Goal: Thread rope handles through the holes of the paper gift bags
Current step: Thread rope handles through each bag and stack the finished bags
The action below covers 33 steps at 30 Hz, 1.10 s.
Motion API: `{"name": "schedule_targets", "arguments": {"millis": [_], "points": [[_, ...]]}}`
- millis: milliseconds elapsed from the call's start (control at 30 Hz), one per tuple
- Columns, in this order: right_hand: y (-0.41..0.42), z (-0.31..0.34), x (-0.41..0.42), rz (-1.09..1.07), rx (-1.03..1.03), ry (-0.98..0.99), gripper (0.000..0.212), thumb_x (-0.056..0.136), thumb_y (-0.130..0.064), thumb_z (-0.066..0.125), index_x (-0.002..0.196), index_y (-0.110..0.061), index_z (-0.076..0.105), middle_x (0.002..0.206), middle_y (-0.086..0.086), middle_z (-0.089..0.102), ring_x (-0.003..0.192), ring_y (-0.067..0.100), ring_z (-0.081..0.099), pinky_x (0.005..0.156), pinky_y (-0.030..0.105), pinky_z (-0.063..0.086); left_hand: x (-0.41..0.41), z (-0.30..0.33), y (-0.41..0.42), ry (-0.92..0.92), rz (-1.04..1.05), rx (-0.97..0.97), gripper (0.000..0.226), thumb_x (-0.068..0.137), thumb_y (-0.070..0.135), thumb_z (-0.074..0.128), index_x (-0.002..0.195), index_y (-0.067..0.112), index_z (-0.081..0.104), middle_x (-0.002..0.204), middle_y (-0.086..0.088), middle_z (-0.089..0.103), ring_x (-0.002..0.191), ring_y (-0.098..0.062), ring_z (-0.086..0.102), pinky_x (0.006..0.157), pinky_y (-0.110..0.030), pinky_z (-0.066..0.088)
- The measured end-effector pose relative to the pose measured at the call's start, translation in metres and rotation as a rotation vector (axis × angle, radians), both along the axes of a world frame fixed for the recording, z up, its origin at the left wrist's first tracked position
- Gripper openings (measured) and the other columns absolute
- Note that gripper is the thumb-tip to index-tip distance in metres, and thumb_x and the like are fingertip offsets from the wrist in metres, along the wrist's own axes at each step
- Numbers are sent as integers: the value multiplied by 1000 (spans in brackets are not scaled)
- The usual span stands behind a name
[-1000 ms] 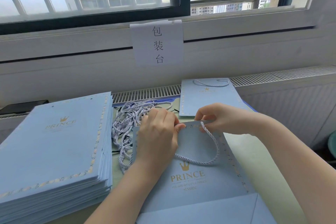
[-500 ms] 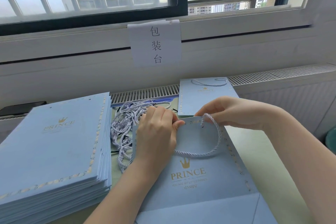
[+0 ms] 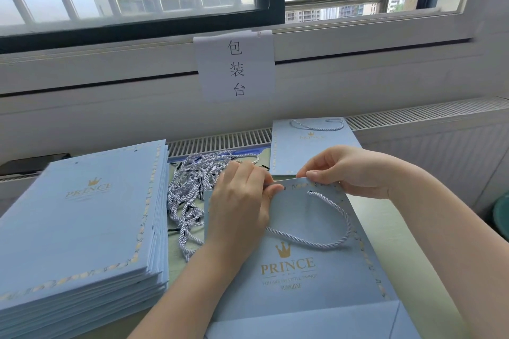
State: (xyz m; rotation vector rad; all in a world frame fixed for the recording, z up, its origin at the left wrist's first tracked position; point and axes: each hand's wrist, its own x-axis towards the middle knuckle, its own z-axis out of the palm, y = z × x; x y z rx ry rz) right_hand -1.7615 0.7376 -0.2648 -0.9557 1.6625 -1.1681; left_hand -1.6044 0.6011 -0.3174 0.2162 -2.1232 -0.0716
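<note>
A flat light-blue gift bag (image 3: pixel 303 278) printed PRINCE lies on the table in front of me. A pale twisted rope handle (image 3: pixel 334 231) loops across its face, with its right end going into a hole near the top edge. My left hand (image 3: pixel 239 206) rests on the bag's upper left and pinches the top edge there; the rope's left end is hidden under it. My right hand (image 3: pixel 347 170) pinches the bag's top edge just above the right hole.
A tall stack of flat blue bags (image 3: pixel 82 228) stands at the left. A pile of loose rope handles (image 3: pixel 192 184) lies between the stack and my bag. A bag with a handle (image 3: pixel 311 146) leans at the back by the radiator grille (image 3: pixel 220 142). A paper sign (image 3: pixel 237 66) hangs from the sill.
My right hand let go of the rope's right end, which now sits in the hole, and moved up to pinch the bag's top edge. The left hand stayed in place.
</note>
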Motion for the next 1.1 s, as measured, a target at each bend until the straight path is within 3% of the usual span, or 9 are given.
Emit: {"name": "schedule_targets", "arguments": {"millis": [100, 233, 500, 633, 800, 933, 1033, 1100], "points": [[2, 1, -2, 20, -13, 62, 22, 97, -5, 46, 97, -1, 68, 86, 10, 70, 73, 16, 66, 65, 22, 53, 1, -1, -2, -1, -9, 21, 22, 85, 33, 52, 75, 14, 58, 76, 3, 57, 79, -16, 43, 68, -25, 36], [19, 8, -11, 139, -19, 57, 28, 96, 4, 42, 92, -3, 69, 84, 6, 70, 73, 12, 65, 66, 20, 51, 1, 0, 1, 39, -129, -51, 25, 88, 31, 56, 75, 11, 61, 76, 0, 58, 79, -18, 44, 69, -28, 39], [35, 9, -20, 381, 19, -37, 9, 77, -8, 72, 81, -16, 73, 79, 1, 70, 70, 10, 66, 62, 18, 52, 3, 5, 18, 72, -274, -164, 31, 93, 27, 55, 73, 5, 64, 75, -4, 59, 75, -21, 47, 66, -34, 43], [34, 8, -18, 444, 109, 8, 16, 84, -1, 59, 83, -13, 68, 80, 2, 71, 68, 10, 66, 60, 18, 52, 2, 4, 21, 68, -302, -138, 31, 93, 28, 54, 74, 5, 63, 75, -3, 58, 76, -23, 47, 67, -34, 43], [24, 5, -15, 296, 12, 8, 10, 85, -1, 60, 81, -10, 60, 74, 1, 64, 61, 8, 60, 55, 16, 49, 3, 4, 13, 52, -253, -82, 27, 92, 28, 55, 76, 7, 62, 76, -2, 58, 77, -20, 46, 69, -30, 42], [16, 1, -12, 86, -87, 71, 4, 89, -13, 62, 86, -12, 64, 87, 2, 65, 74, 8, 60, 65, 18, 48, 2, 2, 1, -58, -142, 3, 24, 87, 32, 53, 76, 11, 60, 77, 1, 58, 79, -17, 43, 71, -25, 36], [14, -1, -12, -58, -63, 227, 18, 90, -31, 59, 97, -17, 67, 101, -1, 69, 91, 8, 63, 80, 23, 50, 1, -5, -10, -154, -13, 56, 23, 85, 34, 51, 76, 15, 59, 76, 1, 58, 79, -19, 46, 72, -31, 40], [14, -3, -12, -66, 35, 389, 21, 88, -34, 63, 104, -22, 65, 104, -4, 67, 94, 5, 63, 79, 20, 51, 2, -10, -15, -216, 70, 112, 14, 84, 26, 61, 77, 14, 61, 77, -2, 59, 78, -26, 52, 69, -39, 44]]}}
